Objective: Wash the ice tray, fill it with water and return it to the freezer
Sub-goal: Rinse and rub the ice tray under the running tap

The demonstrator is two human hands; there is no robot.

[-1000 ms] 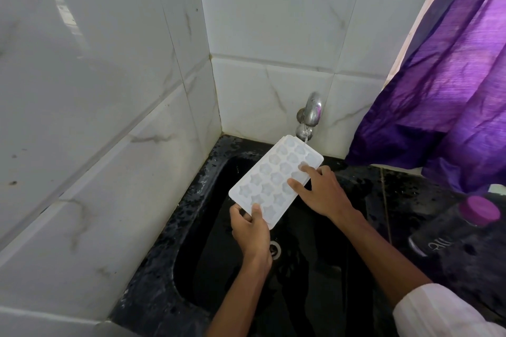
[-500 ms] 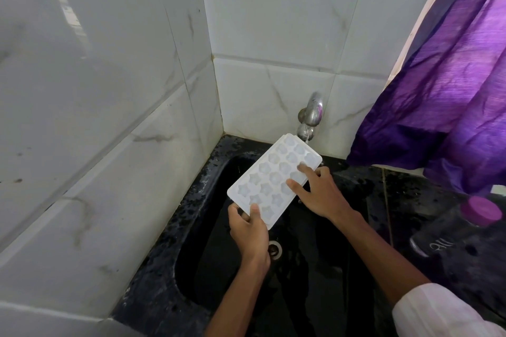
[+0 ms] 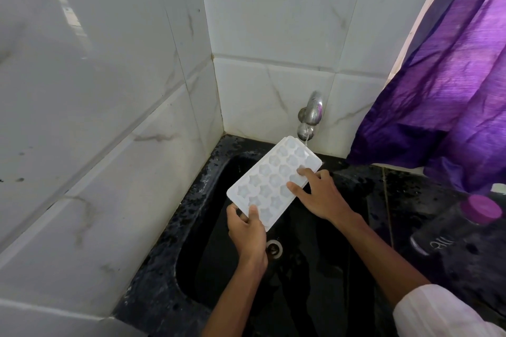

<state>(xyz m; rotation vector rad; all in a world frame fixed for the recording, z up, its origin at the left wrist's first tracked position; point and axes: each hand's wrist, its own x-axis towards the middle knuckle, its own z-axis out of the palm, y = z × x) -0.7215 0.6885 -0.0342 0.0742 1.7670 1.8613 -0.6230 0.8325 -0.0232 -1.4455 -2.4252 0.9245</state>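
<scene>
**Rinsing the ice tray under the tap — wash step, not filling yet**

The white ice tray is held over the black sink, tilted, with its far corner tucked under the tap at about 1 o'clock from the tray's middle. A thin stream of water runs onto that corner.

Grip: the left hand pinches the near corner at roughly 7 o'clock, thumb on top and fingers underneath, so it carries the weight. The right hand comes in from 4 o'clock and isn't clamped on anything. Its fingers are spread and fairly straight, with the thumb and a fingertip pressing into the star-shaped pockets along the right edge.

What's changed in the last second? Honestly, not much. The tray has crept slightly toward the tap, the left-hand pinch is the same, and the right fingertips have shifted a little along the pockets. To me that reads as rubbing the cells clean under running water.

So I'd say we're early — the wash is still going. With this tilt the water likely drains off rather than pooling, so the tray will need levelling before filling. No freezer is in view.

Other stuff: the drain sits at 6 o'clock below the tray, a dark bottle with a purple cap at 4 o'clock on the counter, and a purple curtain at 2 o'clock.
</scene>
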